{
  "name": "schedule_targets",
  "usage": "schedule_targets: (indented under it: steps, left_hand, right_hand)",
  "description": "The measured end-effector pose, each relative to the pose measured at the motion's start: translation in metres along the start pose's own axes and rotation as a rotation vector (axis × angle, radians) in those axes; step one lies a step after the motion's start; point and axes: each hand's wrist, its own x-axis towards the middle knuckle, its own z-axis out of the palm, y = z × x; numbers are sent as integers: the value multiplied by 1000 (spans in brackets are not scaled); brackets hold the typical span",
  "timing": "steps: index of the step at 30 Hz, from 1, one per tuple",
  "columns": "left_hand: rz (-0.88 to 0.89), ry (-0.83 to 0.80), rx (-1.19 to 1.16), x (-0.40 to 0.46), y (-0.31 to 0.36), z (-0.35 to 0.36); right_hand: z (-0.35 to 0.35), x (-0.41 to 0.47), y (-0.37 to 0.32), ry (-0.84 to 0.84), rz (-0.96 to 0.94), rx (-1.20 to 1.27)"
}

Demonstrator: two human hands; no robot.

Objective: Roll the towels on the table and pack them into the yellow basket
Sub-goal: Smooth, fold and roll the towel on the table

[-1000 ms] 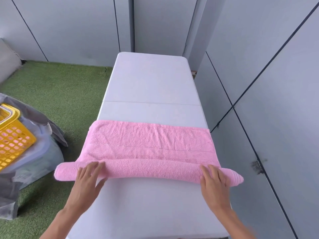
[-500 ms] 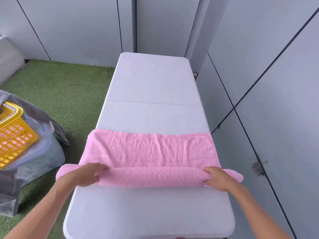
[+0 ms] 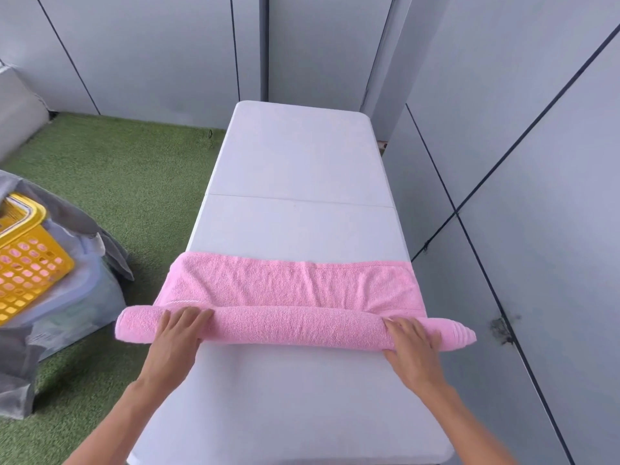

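We judge the rolling step in hand: left hand (image 3: pixel 176 333) and right hand (image 3: pixel 411 340), fingers flat, press the half-rolled pink towel (image 3: pixel 295 297) at lower centre; next, roll the flat remainder, then carry to the yellow basket (image 3: pixel 30 260) far left.

Green artificial turf (image 3: pixel 110 182) covers the floor left of the table (image 3: pixel 302 169), a long white folding unit w/ a seam across its middle. Grey wall panels (image 3: pixel 151 52) w/ dark joint lines close off the far side; more panels (image 3: pixel 543 182) run along the right, just beside the table edge. One right-hand panel carries a dark scuff (image 3: pixel 502 325) at a joint. At far left, grey cloth (image 3: pixel 84 226) is draped over a translucent plastic bin (image 3: pixel 80 297) standing on the turf. A pale grey cushion-like form (image 3: pixel 16 112) shows at the upper-left edge, partly cut off.
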Motion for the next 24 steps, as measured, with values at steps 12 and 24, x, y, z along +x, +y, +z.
schedule_targets:
  steps: [12, 24]
  left_hand:
    - [-88, -49, -309, 27, -3, -42]
    - [16, -133, -20, 29, 2, -27]
  right_hand:
    - [-17, 21, 17, 82, 34, 339]
    - [-18, 22, 9, -88, -14, -9]
